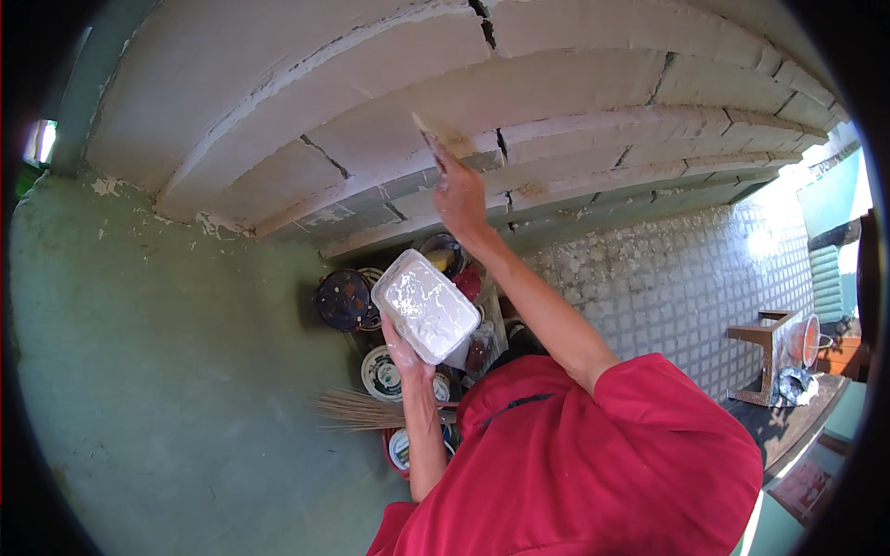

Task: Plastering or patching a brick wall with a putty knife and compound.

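My left hand [403, 345] supports a white rectangular tub [426, 306] from its near side. Glossy white paint or filler covers the inside of the tub, and white smears mark my fingers. Ahead and to the right, my right hand [460, 196] is closed around a slim brush-like tool [432, 144] with a whitish tip. That tip points at the pale panelled surface [371, 116]; whether it touches cannot be made out. Ridges and dark gaps run across this surface, with flaking patches along its lower edges.
Below the tub stand a dark round container [344, 299], a paint-stained bucket [382, 372] and other vessels. A straw broom [363, 409] lies beside them. A green wall [185, 371] is at left. A tiled floor [667, 269] stretches right, with a brown stool [769, 347] on it.
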Demonstrator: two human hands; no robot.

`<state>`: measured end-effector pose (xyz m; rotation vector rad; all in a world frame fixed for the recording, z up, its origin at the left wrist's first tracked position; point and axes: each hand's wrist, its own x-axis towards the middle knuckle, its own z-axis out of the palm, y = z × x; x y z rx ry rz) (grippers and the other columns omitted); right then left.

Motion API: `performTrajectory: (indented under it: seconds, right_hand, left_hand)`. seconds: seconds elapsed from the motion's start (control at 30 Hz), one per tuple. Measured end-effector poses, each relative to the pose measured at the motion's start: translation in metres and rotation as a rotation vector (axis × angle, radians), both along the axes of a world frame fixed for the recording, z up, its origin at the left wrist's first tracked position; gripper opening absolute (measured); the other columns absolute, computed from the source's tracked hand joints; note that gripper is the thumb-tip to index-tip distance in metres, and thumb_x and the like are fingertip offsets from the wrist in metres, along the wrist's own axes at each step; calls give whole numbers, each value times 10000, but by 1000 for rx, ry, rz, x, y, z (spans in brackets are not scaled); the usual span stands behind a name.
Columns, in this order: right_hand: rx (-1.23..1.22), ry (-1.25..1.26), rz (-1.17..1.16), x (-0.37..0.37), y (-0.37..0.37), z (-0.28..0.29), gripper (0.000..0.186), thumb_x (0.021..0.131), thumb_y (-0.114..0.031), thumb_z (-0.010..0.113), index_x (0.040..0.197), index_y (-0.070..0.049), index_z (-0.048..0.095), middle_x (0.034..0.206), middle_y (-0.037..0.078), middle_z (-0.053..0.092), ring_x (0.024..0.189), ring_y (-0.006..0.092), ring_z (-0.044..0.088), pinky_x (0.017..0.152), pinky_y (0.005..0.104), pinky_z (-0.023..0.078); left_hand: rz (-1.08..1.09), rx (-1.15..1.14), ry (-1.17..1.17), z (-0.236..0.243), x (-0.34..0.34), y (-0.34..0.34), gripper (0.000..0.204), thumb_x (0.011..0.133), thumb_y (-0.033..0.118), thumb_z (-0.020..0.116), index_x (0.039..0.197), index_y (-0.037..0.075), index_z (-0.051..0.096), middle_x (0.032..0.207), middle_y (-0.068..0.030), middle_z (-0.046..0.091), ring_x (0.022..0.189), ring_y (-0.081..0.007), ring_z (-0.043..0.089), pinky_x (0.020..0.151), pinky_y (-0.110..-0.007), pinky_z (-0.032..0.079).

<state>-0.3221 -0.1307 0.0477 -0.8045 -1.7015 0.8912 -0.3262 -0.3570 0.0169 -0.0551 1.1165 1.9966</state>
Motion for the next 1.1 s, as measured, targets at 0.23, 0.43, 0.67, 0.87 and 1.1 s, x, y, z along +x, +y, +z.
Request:
performTrajectory:
  seconds: [0.23, 0.43, 0.67, 0.87, 1.1]
  right_hand:
    - [441, -32, -211, 46, 36, 14, 560, 722, 82, 524, 1234, -134, 592, 1221, 151, 586, 1136, 325, 562, 902, 431, 439]
    - [555, -220, -384, 36, 43, 30, 518, 695, 28, 581, 1184, -134, 637, 1259, 100, 576, 1210, 335, 442, 1014, 446, 278]
    - [698, -247, -347, 8, 51, 34, 532, 687, 13, 565, 1176, -184, 636, 1283, 14, 560, 1170, 292, 433, 951, 514, 280]
    - [614, -298, -378, -14, 63, 13, 503, 661, 24, 570, 1120, -156, 673, 1225, 53, 603, 1136, 310, 462, 950, 507, 290]
    - [573, -420, -305, 7, 37, -45, 494, 648, 34, 575, 1100, -133, 681, 1172, 79, 629, 1124, 338, 472, 987, 497, 306]
  left_hand:
    - [2, 35, -57, -3, 1, -1, 575, 958, 483, 306, 1372, 91, 377, 1312, -99, 506, 1151, -261, 541, 971, -399, 447]
    - [-48, 24, -50, -11, 0, -4, 587, 953, 495, 315, 1373, 89, 376, 1312, -98, 507, 1152, -260, 541, 972, -396, 446]
    - [-50, 49, -73, -13, -7, -11, 584, 954, 492, 329, 1374, 88, 373, 1313, -99, 506, 1163, -257, 533, 978, -397, 443]
    - [-59, 28, -87, -16, -12, -14, 587, 953, 495, 336, 1369, 84, 376, 1310, -101, 507, 1158, -257, 536, 975, -398, 446]
    - [-40, 30, -93, -13, -11, -15, 592, 950, 506, 341, 1362, 82, 383, 1283, -105, 526, 1128, -264, 555, 952, -396, 462]
